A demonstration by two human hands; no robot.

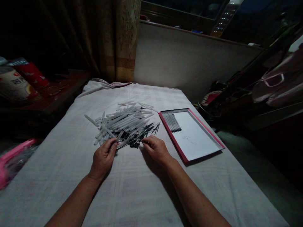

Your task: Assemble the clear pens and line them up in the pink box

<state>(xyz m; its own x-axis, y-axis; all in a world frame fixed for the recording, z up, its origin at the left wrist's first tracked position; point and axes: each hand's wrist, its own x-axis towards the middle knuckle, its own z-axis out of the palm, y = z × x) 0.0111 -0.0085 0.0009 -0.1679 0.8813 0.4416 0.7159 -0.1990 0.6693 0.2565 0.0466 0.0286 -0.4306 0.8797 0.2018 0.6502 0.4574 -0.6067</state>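
A translucent pen barrel [120, 135] sticks out from between the thumb and fingers of my left hand [104, 156], which is closed on it. My right hand [155, 147] pinches at the near right edge of the pile, and what lies between its fingertips is too small to make out. In front of both hands spreads a loose pile of clear pen barrels [129, 121]. Black pen caps [134, 144] lie between my hands, and thin dark refills [155, 128] are on the pile's right side.
To the right lies a shallow box lid [199, 135] with red edges and a white inside. A row of pens with black ends [172, 122] fills its far left corner. A white cloth [132, 195] covers the table. A dark red side table [61, 91] with containers stands left.
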